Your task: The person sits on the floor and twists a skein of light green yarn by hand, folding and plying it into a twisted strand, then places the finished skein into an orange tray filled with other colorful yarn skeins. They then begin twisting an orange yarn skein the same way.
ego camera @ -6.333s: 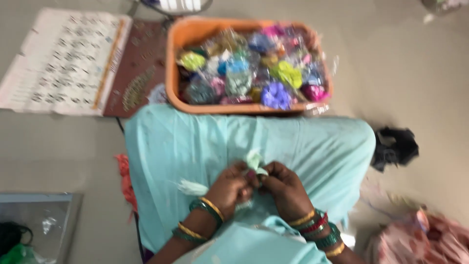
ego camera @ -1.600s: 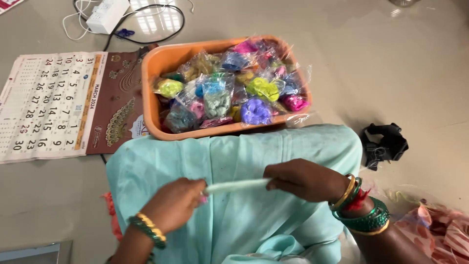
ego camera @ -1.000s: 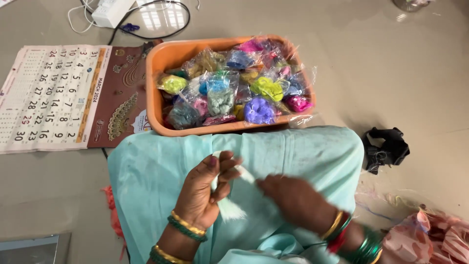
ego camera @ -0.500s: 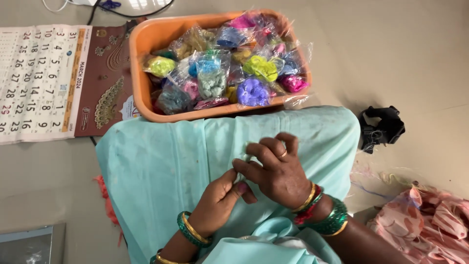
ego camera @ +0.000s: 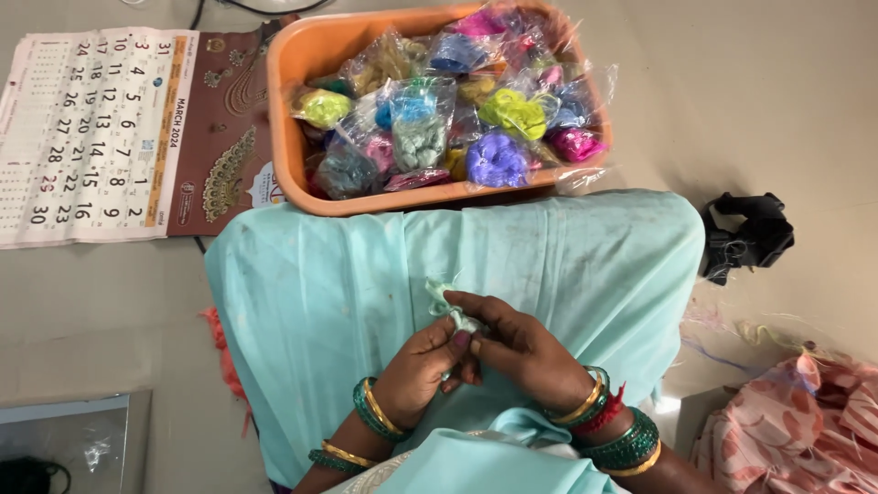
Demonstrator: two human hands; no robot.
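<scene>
Both hands meet over the lap, on the pale green cloth (ego camera: 347,284). The left hand (ego camera: 422,366) is curled, and its fingertips pinch a small pale green ribbon piece (ego camera: 450,306). The right hand (ego camera: 521,348) is also closed around the same piece from the other side, probably so that it can be folded tight between the two. The tub (ego camera: 293,110) of coloured thread packets stands just beyond the knees, within easy reach. A calendar (ego camera: 91,137) lies left of it
</scene>
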